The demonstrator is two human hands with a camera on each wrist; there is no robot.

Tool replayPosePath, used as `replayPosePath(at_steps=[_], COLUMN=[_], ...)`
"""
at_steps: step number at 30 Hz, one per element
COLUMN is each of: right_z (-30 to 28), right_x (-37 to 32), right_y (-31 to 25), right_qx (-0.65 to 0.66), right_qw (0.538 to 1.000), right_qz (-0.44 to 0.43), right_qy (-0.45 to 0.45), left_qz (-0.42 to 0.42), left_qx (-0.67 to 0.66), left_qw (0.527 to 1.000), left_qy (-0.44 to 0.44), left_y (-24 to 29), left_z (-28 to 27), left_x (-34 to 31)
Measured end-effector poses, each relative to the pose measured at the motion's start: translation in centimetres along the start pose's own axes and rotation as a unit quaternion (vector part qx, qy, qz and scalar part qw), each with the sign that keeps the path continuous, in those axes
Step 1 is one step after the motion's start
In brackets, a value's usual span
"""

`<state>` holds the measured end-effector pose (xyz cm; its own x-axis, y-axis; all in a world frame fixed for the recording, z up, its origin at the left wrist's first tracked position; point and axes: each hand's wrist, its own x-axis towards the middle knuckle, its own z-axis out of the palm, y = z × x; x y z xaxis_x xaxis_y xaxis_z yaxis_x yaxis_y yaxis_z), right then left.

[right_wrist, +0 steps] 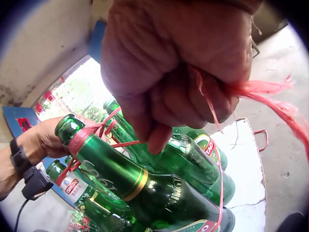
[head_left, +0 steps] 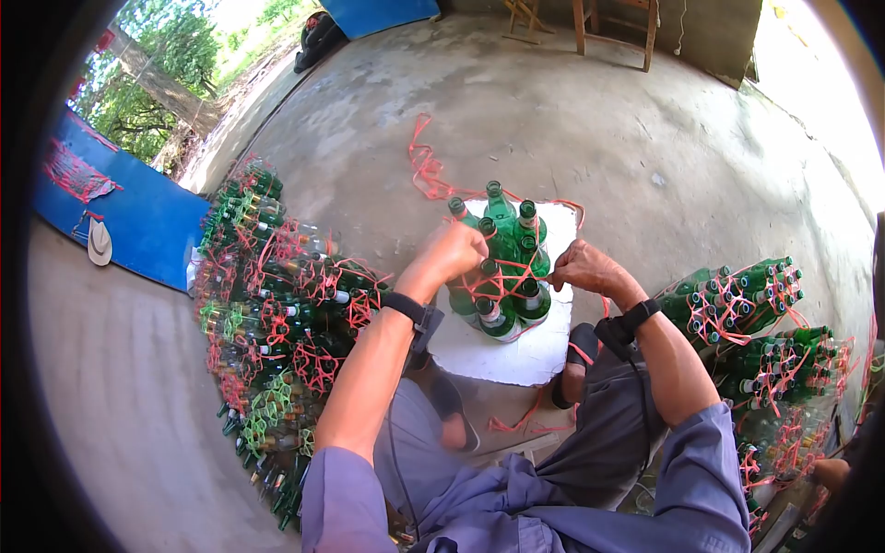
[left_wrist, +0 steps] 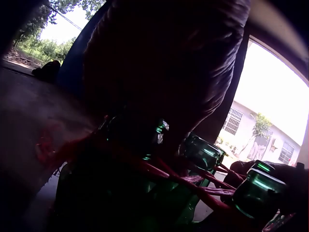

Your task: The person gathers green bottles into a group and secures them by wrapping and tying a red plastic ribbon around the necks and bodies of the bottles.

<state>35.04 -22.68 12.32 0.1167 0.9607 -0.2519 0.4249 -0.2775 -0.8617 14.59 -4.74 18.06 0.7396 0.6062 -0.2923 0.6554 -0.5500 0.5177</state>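
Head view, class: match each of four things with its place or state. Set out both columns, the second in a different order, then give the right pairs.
Column one
1. bottle bundle
2. right hand
3. blue sheet
4. wooden stool

Column two
A. at the far edge of the concrete floor
B. standing on the white board
C. gripping the red string
D. to the left of the tied bottle rows

Pairs: 1-B, 2-C, 3-D, 4-A
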Motion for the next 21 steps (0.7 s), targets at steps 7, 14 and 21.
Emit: replayPosePath(at_steps=[7,14,21], right_z=[-0.7,-1.7,-1.4], right_x=[-0.1,-1.1,-1.1], right_y=[0.6,-0.2,-0.3], right_qx=[-0.025,0.011,-0.031], right_qw=[1.000,0.999,0.993], right_qz=[0.012,0.006,-0.027], right_qy=[0.008,0.044,0.112], left_qz=[-0.022,0.125,0.301], left_qx=[0.020,0.045,0.132], left_qw=[0.999,0.969,0.896], left_qy=[0.022,0.207,0.299], left_y=[1.1,2.9,5.4], left_z=[0.0,1.0,4.8], left_x=[-0.9,-5.0,-6.3])
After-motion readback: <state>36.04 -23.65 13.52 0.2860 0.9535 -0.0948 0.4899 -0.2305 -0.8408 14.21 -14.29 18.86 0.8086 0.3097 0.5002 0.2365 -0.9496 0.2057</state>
